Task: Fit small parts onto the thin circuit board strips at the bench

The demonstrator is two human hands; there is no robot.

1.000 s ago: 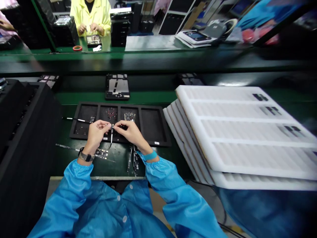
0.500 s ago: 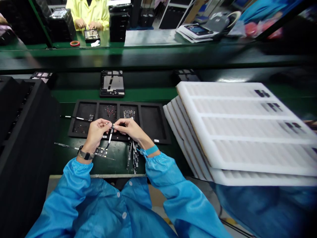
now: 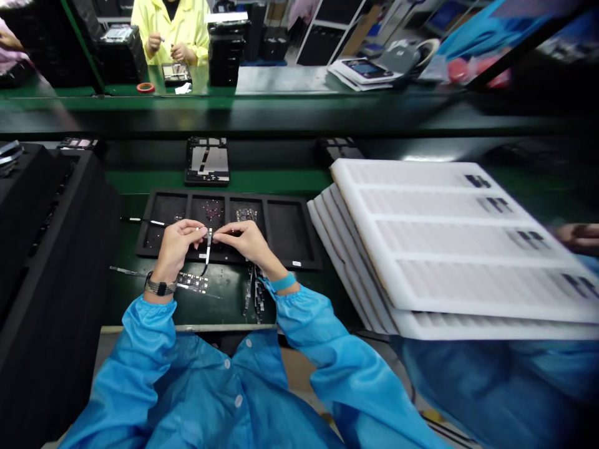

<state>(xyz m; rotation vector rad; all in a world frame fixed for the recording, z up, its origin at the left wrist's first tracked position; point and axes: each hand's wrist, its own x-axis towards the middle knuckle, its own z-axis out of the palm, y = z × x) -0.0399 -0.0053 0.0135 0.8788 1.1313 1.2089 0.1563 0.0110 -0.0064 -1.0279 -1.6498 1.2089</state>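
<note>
My left hand [image 3: 180, 244] pinches a thin flex cable [image 3: 208, 252] by its small connector end, above the black foam tray [image 3: 291, 234]. The cable's white and black tail hangs down past the tray's front edge. Close beside that end is my right hand [image 3: 246, 240], thumb and forefinger together; whatever is between them is too small to make out. Below my left wrist, a strip of small circuit boards [image 3: 193, 282] lies on the green bench. A bundle of flex cables [image 3: 255, 293] hangs over the tray's front edge below my right hand. Small boards [image 3: 246, 215] fill part of one compartment.
White foam trays [image 3: 421, 237] are stacked at the right, black foam trays [image 3: 88, 249] at the left. Behind my tray sits an opened tablet-like device [image 3: 207, 162]. Across the bench a person in yellow [image 3: 173, 37] works; another person's hand [image 3: 580, 237] shows at the far right.
My right fingertips have drawn slightly away from the cable's connector end. The left hand still pinches it. The view has shifted a little.
</note>
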